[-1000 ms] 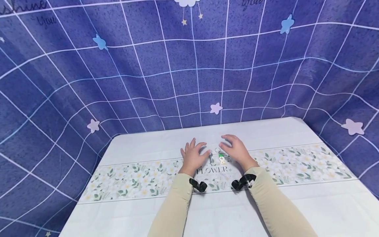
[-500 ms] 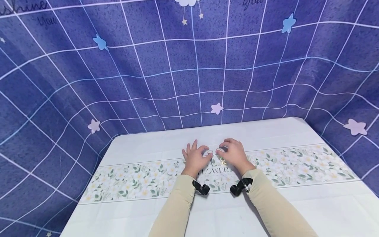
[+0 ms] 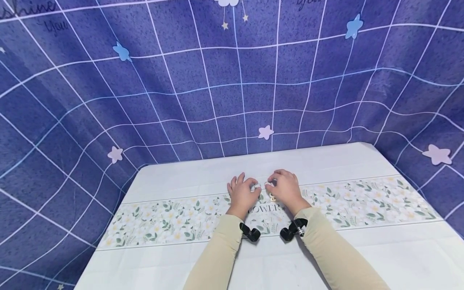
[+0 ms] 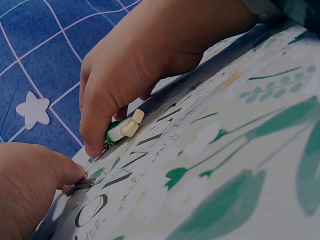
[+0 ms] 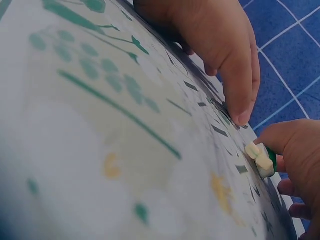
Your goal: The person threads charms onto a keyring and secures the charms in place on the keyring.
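My left hand (image 3: 243,197) pinches the head of a small silver key (image 4: 80,185) between thumb and index finger, its other fingers spread over the tabletop. Beside it, my right hand (image 3: 284,188) holds the ring end of a keychain between thumb and forefinger. From that hand the keychain's cream-and-green charm (image 4: 125,129) trails toward the person, lying close over the printed cloth. The ring itself is mostly covered by the fingertips. In the right wrist view the charm (image 5: 260,160) shows beside the right fingers. Both sets of fingertips face each other, a small gap apart.
A white table (image 3: 174,266) carries a flower-patterned band (image 3: 170,219) with printed lettering. Behind and at both sides hangs a blue curtain (image 3: 203,100) with a grid and stars. Each wrist wears a black camera mount.
Both hands have come down onto the key and the keychain, fingertips closing on them. The left hand has shifted slightly right, while the right hand has moved slightly left.
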A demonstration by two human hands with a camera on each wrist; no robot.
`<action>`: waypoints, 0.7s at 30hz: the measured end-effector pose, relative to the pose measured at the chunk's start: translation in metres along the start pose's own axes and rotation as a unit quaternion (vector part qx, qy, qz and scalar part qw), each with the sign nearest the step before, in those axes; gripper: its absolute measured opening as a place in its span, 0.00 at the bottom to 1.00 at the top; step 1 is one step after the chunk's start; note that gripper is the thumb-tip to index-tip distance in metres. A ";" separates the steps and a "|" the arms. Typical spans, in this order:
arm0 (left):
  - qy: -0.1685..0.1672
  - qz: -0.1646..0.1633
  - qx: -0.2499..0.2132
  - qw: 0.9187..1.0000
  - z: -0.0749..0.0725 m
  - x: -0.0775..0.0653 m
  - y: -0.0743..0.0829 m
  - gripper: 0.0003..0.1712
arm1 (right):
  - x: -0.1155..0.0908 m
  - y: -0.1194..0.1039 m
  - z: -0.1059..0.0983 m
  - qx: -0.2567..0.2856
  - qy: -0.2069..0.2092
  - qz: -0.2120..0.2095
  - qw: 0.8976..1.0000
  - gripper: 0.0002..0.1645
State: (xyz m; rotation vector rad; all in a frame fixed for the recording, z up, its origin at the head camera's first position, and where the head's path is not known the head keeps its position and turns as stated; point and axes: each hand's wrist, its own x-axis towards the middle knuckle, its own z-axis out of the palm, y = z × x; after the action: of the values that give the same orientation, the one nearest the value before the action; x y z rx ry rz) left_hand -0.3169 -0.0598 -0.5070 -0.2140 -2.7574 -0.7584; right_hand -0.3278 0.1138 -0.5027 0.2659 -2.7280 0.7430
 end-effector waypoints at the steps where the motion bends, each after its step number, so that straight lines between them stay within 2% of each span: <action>1: -0.001 0.000 -0.002 1.000 0.000 0.000 0.000 0.13 | 0.000 0.000 0.000 -0.002 0.001 0.000 1.000 0.15; 8: 0.001 0.001 -0.012 1.000 0.000 0.001 -0.001 0.12 | 0.003 -0.003 0.002 -0.012 -0.003 0.001 1.000 0.13; 16: 0.002 0.000 -0.030 1.000 -0.002 0.002 0.001 0.10 | 0.004 -0.004 0.002 0.001 -0.024 0.014 1.000 0.12; 21: 0.002 -0.006 -0.038 0.999 -0.002 0.003 0.000 0.10 | 0.004 -0.003 0.003 0.014 -0.024 0.015 1.000 0.12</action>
State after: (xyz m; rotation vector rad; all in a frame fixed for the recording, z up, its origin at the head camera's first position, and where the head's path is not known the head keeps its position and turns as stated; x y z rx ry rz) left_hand -0.3196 -0.0604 -0.5046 -0.2116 -2.7303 -0.8661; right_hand -0.3312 0.1091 -0.5025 0.2524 -2.7734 0.7927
